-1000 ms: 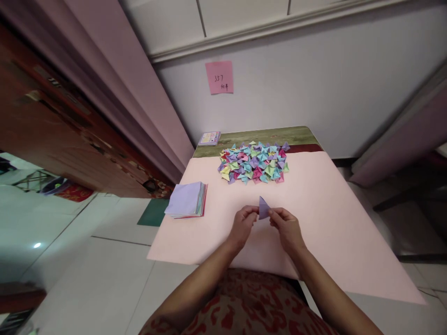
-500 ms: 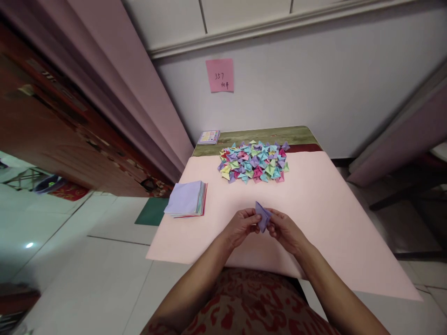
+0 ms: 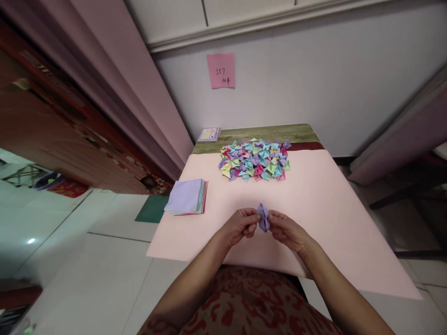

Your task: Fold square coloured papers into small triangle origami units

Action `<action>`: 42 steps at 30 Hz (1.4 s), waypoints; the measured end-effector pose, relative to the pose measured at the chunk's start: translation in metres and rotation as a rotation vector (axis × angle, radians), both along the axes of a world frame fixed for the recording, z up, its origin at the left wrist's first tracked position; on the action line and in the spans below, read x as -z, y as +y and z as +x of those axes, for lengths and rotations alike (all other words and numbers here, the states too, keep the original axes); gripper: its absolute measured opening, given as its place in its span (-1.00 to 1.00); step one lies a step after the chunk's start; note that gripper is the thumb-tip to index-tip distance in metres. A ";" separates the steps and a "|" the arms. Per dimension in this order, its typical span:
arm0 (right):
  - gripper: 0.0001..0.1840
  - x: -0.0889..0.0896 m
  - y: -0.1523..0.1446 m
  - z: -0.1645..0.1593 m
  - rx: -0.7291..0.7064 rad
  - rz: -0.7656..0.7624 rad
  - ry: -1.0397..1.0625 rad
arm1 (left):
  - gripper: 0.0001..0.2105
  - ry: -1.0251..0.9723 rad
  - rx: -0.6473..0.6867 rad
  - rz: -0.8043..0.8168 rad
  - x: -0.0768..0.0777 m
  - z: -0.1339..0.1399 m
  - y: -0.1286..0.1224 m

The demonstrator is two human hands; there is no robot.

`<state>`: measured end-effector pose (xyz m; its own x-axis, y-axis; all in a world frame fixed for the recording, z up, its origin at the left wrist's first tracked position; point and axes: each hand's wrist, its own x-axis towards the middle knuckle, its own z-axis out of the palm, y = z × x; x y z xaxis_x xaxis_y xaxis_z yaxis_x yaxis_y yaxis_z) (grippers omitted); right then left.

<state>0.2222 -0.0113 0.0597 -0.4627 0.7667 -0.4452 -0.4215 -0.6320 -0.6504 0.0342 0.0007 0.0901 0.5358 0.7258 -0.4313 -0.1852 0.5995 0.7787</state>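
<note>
Between my two hands, above the front part of the pink-covered table (image 3: 307, 200), is a small folded purple origami paper (image 3: 263, 217). My left hand (image 3: 243, 223) pinches its left side between thumb and fingers. On the right side, my right hand (image 3: 284, 228) grips it the same way. The fold looks opened out, with a crease down its middle. Beyond my hands lies a heap of folded paper pieces (image 3: 254, 160) in purple, blue, green, yellow and pink. A stack of square paper sheets (image 3: 185, 195), purple on top, sits to the left.
A small pack of printed cards (image 3: 209, 134) lies at the table's back left corner. A pink note (image 3: 221, 70) with handwriting is stuck on the wall (image 3: 296, 83). A curtain (image 3: 139, 79) and a red door (image 3: 87, 139) stand on the left.
The purple paper has turned and been spread from a flatter, pointed shape into a more symmetrical one. My fingers have shifted to its two sides.
</note>
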 end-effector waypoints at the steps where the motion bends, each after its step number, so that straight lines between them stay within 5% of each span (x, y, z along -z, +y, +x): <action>1: -0.52 0.001 0.001 0.001 0.006 -0.002 0.003 | -0.68 -0.036 0.007 -0.036 0.001 -0.001 0.000; 15: -0.55 -0.001 0.002 0.004 -0.094 -0.181 0.118 | -0.63 -0.067 0.027 -0.068 0.003 0.005 -0.002; 27: -0.50 0.006 0.001 0.013 -0.166 -0.155 0.297 | -0.67 -0.225 -0.048 -0.191 0.000 0.005 -0.008; 35: -0.67 -0.006 -0.002 0.003 0.080 -0.106 0.078 | -0.68 -0.203 0.008 -0.115 0.007 0.002 -0.007; 42: -0.63 -0.015 -0.006 0.000 0.041 -0.023 0.007 | -0.68 -0.246 -0.049 -0.104 0.004 0.007 -0.008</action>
